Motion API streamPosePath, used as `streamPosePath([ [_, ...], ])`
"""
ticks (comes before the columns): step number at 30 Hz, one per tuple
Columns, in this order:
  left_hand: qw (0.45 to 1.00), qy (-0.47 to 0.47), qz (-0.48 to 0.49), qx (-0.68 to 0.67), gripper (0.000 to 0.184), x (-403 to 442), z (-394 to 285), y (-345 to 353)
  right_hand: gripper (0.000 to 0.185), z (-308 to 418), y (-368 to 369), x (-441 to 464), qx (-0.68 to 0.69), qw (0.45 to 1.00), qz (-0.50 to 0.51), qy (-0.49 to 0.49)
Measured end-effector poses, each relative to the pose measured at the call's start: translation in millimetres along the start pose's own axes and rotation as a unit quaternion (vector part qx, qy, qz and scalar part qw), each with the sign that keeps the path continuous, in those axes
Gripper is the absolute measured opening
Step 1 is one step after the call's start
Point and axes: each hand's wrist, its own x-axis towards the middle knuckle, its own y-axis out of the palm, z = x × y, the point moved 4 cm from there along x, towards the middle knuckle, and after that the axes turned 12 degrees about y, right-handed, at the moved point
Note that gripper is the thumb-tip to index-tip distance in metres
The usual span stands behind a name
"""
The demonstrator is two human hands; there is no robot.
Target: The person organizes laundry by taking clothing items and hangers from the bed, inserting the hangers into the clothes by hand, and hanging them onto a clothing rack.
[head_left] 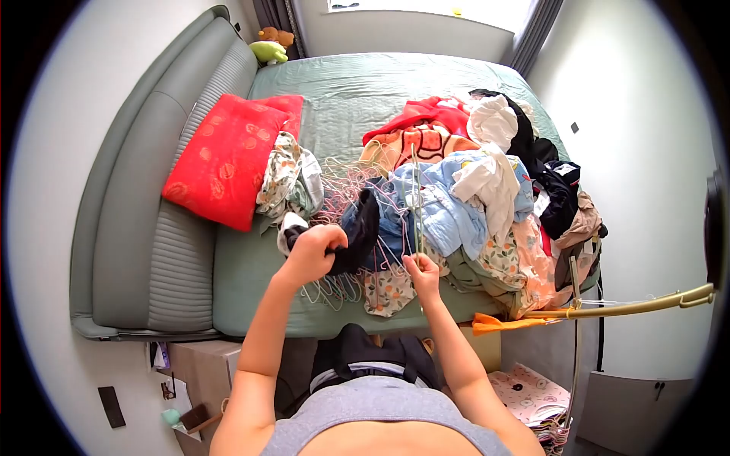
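Observation:
Over the near part of the bed (266, 289), my left hand (318, 249) is closed on a black garment (359, 232), which hangs to the right of it. My right hand (422, 275) is closed round the lower end of a long thin pale rod (418, 205) that stands up from it. Behind both hands lies a tangle of pink and white wire hangers (338, 186). Just beyond my right hand are a blue denim piece (399, 228) and a light blue garment (449, 201).
Red pillows (228, 156) lean by the grey headboard (137, 197). A heap of clothes, with a white shirt (493, 182) and black items (559, 190), covers the right side. A gold rail (646, 302) reaches in from the right, near an orange cloth (506, 323). Below stands a wooden cabinet (205, 372).

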Motion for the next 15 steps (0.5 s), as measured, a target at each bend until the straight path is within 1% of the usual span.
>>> streamPosePath([
  [1, 0.999, 0.042, 0.010, 0.015, 0.027, -4, -7, 2, 0.015, 16, 12, -3, 0.019, 0.999, 0.004, -0.031],
  [2, 0.998, 0.056, 0.012, 0.028, 0.025, -9, -12, 4, 0.022, 38, 22, -10, -0.027, 0.994, -0.012, -0.109],
  [3, 0.997, 0.069, 0.006, 0.043, 0.024, -11, -17, 4, 0.035, 39, 23, -10, -0.012, 0.997, 0.030, -0.066],
  [5, 0.993, 0.094, -0.006, 0.070, 0.021, -12, -28, 4, 0.048, 60, 34, -18, -0.005, 0.989, 0.095, -0.116],
  [7, 0.991, 0.075, -0.052, 0.097, 0.018, -9, -40, 6, 0.056, 67, 43, -22, -0.031, 0.980, 0.181, -0.080],
  [8, 0.989, 0.074, -0.079, 0.101, 0.017, -7, -44, 11, 0.056, 69, 48, -28, -0.090, 0.974, 0.192, -0.075],
  [9, 0.986, 0.075, -0.105, 0.105, 0.017, -4, -47, 17, 0.049, 82, 55, -42, -0.146, 0.965, 0.193, -0.097],
  [10, 0.985, 0.078, -0.121, 0.095, 0.015, 0, -52, 24, 0.046, 76, 55, -47, -0.210, 0.958, 0.181, -0.068],
  [11, 0.987, 0.070, -0.136, 0.049, 0.015, 2, -53, 33, 0.043, 68, 54, -53, -0.271, 0.947, 0.166, -0.038],
  [12, 0.985, 0.080, -0.152, 0.022, 0.016, 4, -58, 40, 0.039, 64, 54, -58, -0.222, 0.958, 0.154, -0.099],
  [13, 0.982, 0.090, -0.166, -0.007, 0.017, 6, -64, 46, 0.037, 59, 46, -62, -0.280, 0.945, 0.118, -0.120],
  [14, 0.981, 0.076, -0.176, -0.037, 0.019, 6, -67, 50, 0.035, 53, 33, -64, -0.340, 0.930, 0.083, -0.115],
  [15, 0.978, 0.093, -0.188, -0.017, 0.018, 7, -74, 48, 0.032, 52, 21, -71, -0.399, 0.909, 0.050, -0.106],
])
